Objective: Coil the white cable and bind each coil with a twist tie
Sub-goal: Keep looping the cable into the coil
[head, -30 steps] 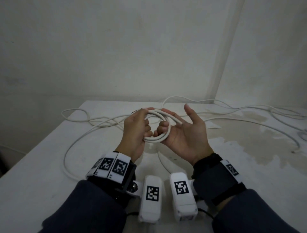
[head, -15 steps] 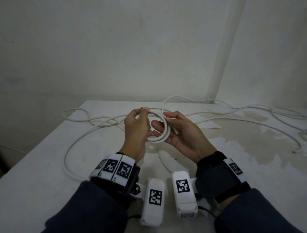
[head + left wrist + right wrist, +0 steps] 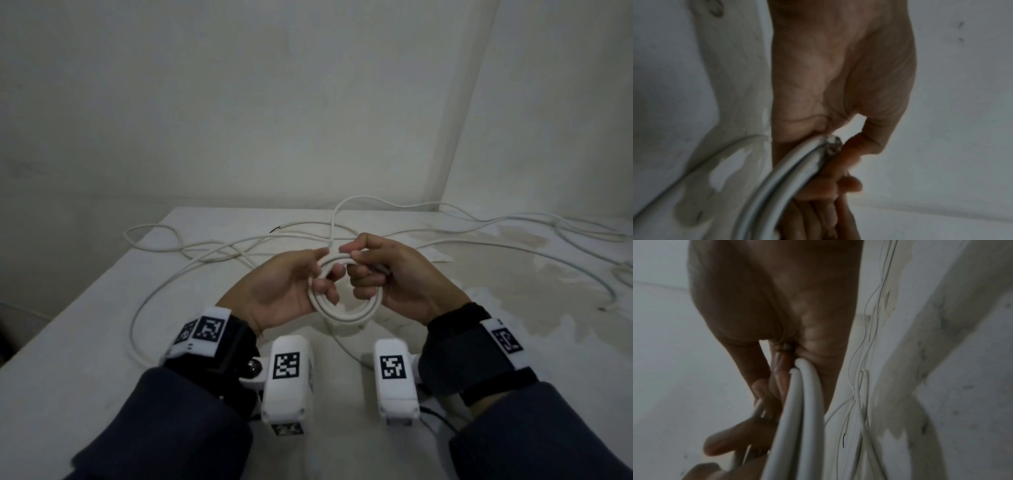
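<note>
A small coil of white cable (image 3: 346, 313) hangs between both hands above the table. My left hand (image 3: 294, 287) grips the coil's left side, its fingers curled through the ring. My right hand (image 3: 390, 274) grips the right side and pinches the top strands with thumb and forefinger. The left wrist view shows the coil strands (image 3: 777, 183) pressed against the left palm. Two strands (image 3: 803, 410) run under the right palm in the right wrist view. From the coil's top, the free cable (image 3: 334, 222) rises and trails away. No twist tie shows.
Long loose loops of white cable (image 3: 191, 270) sprawl over the white table (image 3: 85, 342), to the left and far right (image 3: 513, 226). Stains mark the table's right part (image 3: 534, 301). Walls stand close behind and at the right.
The right hand has closed from an open palm onto the coil. Both hands have drawn nearer to me with the coil, which now faces me more fully.
</note>
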`<control>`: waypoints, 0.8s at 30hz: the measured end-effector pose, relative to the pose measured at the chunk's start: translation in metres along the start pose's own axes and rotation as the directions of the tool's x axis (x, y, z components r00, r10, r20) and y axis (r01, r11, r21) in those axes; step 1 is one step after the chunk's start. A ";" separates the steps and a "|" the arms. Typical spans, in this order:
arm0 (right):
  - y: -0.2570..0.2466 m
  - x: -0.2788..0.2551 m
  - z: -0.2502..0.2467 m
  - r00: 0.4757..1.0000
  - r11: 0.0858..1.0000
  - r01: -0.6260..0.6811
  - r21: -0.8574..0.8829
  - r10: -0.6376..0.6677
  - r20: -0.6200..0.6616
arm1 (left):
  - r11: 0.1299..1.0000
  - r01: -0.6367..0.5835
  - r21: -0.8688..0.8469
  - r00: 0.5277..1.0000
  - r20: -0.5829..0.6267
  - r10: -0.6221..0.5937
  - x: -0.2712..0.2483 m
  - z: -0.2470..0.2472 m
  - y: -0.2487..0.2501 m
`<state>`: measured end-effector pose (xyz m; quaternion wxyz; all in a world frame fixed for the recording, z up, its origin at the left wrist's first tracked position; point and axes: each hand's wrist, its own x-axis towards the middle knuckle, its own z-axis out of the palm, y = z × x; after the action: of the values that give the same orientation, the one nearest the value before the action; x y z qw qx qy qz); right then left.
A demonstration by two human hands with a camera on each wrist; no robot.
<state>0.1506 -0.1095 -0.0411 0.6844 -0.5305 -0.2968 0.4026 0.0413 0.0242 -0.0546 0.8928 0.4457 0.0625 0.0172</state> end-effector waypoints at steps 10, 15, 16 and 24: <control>0.010 0.006 0.007 0.994 0.993 0.066 -0.094 -0.073 -0.079 | 0.994 0.016 0.107 0.982 -0.189 0.004 0.009 0.010 0.000; 0.012 0.005 0.005 0.969 0.957 0.197 -0.213 -0.223 -0.107 | 0.983 -0.145 -0.110 0.952 -0.286 0.109 0.013 0.011 -0.002; 0.012 0.004 0.005 0.961 0.934 0.220 -0.281 -0.257 -0.104 | 0.973 -0.168 -0.160 0.946 -0.303 0.113 0.013 0.009 -0.001; 0.014 0.009 -0.006 0.844 0.720 0.275 -0.637 -0.498 -0.199 | 0.968 -0.125 -0.218 0.988 -0.121 0.100 0.009 0.008 -0.006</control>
<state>0.1564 -0.1032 -0.0562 0.5985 -0.7031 -0.3826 0.0335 0.0513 0.0152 -0.0559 0.9304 0.3428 0.0835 0.0994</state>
